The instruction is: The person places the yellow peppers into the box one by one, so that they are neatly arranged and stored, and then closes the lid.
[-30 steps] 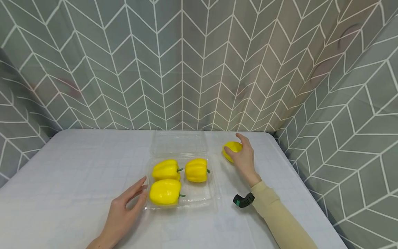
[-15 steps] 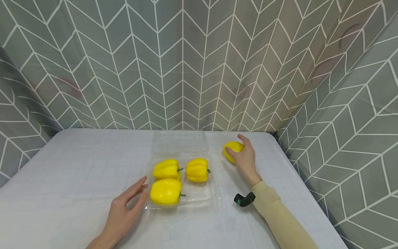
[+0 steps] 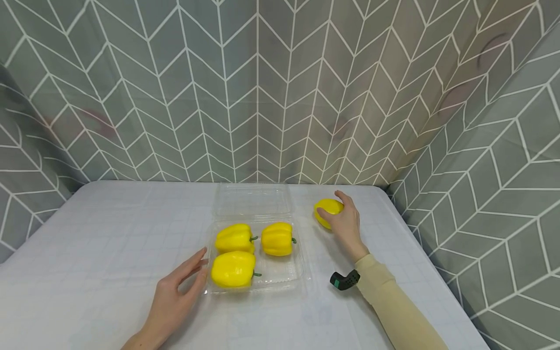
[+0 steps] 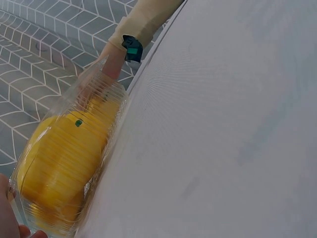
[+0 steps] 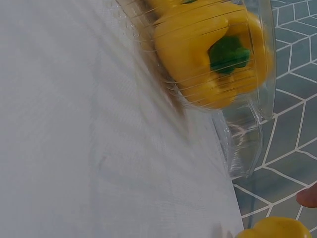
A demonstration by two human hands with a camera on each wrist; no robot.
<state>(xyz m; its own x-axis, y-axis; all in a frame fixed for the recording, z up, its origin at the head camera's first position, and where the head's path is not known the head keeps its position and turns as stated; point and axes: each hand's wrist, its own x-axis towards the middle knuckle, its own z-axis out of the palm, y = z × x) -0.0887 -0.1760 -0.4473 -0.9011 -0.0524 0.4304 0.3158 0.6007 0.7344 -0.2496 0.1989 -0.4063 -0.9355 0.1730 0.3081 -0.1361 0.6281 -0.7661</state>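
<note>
Three yellow bell peppers, a front one (image 3: 233,270), a rear-left one (image 3: 235,238) and a right one (image 3: 277,239), lie on their sides in a clear plastic clamshell container (image 3: 280,276). Its lid (image 3: 253,200) is folded back behind it. My left hand (image 3: 177,289) rests by the container's left side, fingertips right at the wall. My right hand (image 3: 343,221) arches over a fourth yellow pepper (image 3: 323,205) on the table, thumb across it and a finger raised behind. In the right wrist view, a fingertip (image 5: 308,197) stands apart from that pepper (image 5: 277,230).
A white cloth covers the table (image 3: 109,233). Behind and beside it hangs a grey curtain (image 3: 271,97) with white chevron lines. A black wrist device (image 3: 344,280) sits beside the right sleeve (image 3: 389,301).
My right hand shifts very slightly, its raised finger dipping a little. The left hand, the container and the peppers stay in place.
</note>
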